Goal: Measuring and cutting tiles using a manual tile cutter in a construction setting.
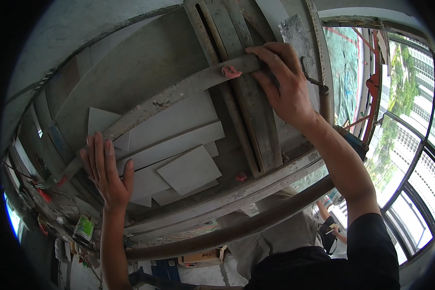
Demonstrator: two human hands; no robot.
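A long, grey, mortar-stained metal bar point(171, 94) slants across the view, curved by the lens. My right hand point(287, 84) is closed over its far right end, thumb below and fingers on top. Against the bar's left part lies my left hand point(108, 176), fingers stretched out and thumb apart. A small pink plastic piece point(232, 72) sits on the bar, left of my right hand. Under the bar are several cut white tile pieces, including a square-looking piece point(189, 169) and a long strip point(179, 140).
A slotted metal rail point(244, 130) runs beneath the bar. Nearer me, a round pipe point(237, 229) crosses in front of my legs. At left stands a green-and-white can point(83, 228) among clutter. A cardboard box point(198, 257) lies below, and another person point(331, 229) shows at lower right beside windows.
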